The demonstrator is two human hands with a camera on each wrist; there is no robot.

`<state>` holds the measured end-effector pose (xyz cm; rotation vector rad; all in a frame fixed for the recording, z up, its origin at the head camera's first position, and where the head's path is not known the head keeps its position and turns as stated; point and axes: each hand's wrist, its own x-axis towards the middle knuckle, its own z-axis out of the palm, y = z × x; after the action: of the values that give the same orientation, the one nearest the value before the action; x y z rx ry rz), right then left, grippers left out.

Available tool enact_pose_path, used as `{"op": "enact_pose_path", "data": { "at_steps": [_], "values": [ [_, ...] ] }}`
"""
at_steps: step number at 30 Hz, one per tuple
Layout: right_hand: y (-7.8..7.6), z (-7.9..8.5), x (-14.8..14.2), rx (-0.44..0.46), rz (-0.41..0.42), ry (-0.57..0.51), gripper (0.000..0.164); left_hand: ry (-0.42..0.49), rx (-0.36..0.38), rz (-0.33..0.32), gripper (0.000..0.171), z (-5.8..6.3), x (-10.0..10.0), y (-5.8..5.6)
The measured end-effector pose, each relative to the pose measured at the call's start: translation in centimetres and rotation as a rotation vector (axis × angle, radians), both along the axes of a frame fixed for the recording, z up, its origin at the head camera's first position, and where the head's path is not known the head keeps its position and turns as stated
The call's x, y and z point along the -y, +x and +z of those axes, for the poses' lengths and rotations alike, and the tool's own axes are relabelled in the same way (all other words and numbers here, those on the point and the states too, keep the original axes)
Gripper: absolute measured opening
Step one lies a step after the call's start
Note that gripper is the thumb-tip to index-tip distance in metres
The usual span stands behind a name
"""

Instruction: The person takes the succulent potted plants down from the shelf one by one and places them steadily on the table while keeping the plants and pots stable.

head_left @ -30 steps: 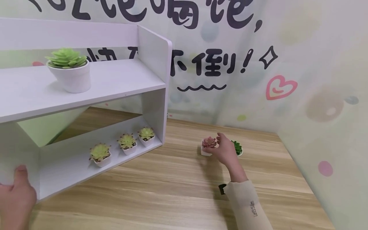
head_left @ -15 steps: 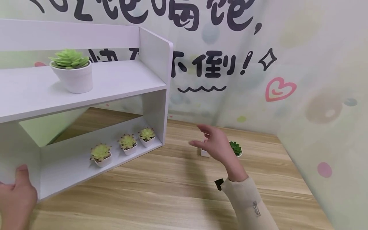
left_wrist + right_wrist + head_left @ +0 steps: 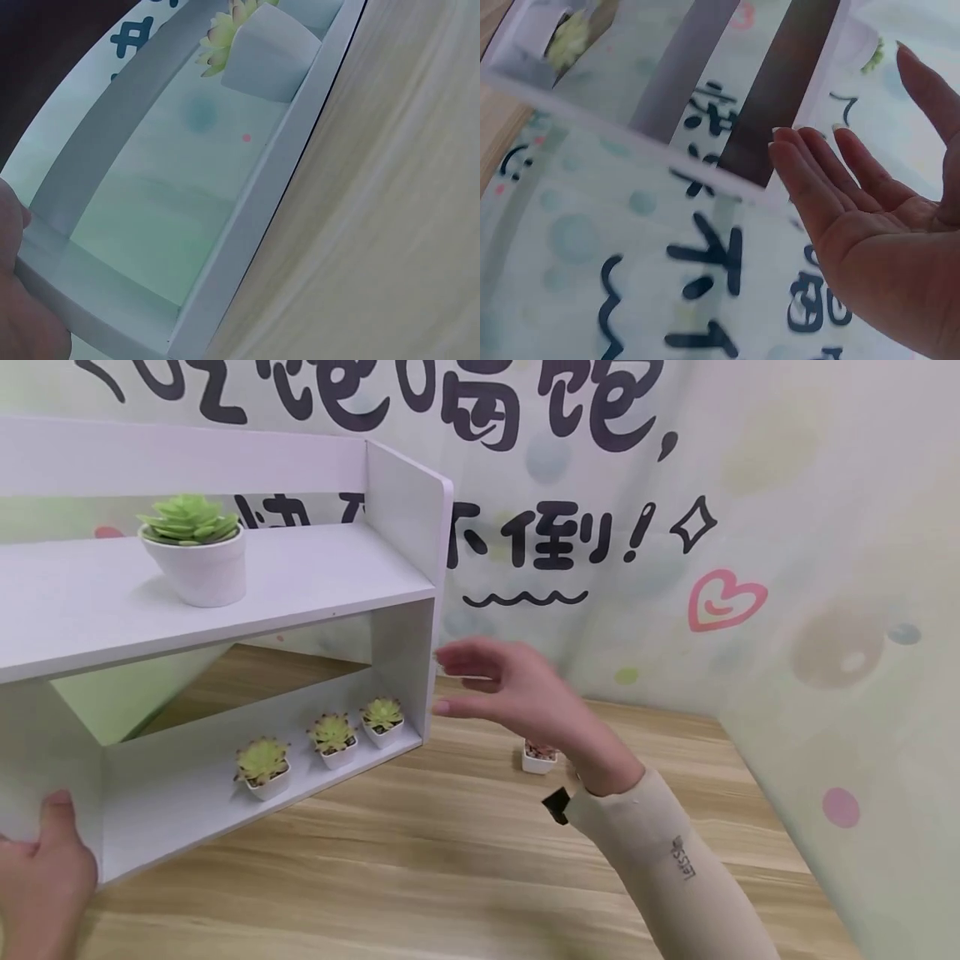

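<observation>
right hand — away from red succulent | now near white shelf

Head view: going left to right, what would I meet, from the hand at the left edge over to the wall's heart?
Left hand → large green succulent → first small succulent → second small succulent → third small succulent → right hand → pink heart.

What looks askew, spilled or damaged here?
The white shelf sits askew: its front edge runs at an angle to the back edge of the table. Nothing visible looks spilled or damaged.
</observation>
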<state>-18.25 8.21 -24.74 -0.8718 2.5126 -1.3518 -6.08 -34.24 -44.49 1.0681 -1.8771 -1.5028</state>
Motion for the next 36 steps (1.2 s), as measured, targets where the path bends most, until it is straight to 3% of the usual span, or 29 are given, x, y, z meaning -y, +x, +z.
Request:
{"op": "enact_pose_path", "data": {
  "at_steps": [7, 12, 20, 28, 36],
  "values": [
    [0.8, 2.5, 3.8, 0.022, 0.068, -0.019, 0.061, -0.018, -0.018, -0.007, 0.053, -0.2, 0.1, 0.0],
    [0.1, 3.3, 6.5, 0.000, 0.100, -0.064, 0.064, -0.046, -0.086, 0.025, 0.054, -0.5, 0.3, -0.2],
    [-0.7, 4.2, 10.9, 0.003, 0.136, -0.174, 0.065, -0.058, -0.111, 0.039, 0.056, 0.0, 0.0, -0.2],
    [-1.9, 5.1, 15.6, -0.018, 0.080, -0.117, 0.075, -0.039, -0.112, 0.035, 0.060, 0.5, -0.6, 0.1],
    [-2.7, 5.2, 18.0, -0.006, 0.026, -0.055, 0.083, -0.047, -0.124, 0.039, 0.062, 0.7, -0.9, 0.0]
  ]
}}
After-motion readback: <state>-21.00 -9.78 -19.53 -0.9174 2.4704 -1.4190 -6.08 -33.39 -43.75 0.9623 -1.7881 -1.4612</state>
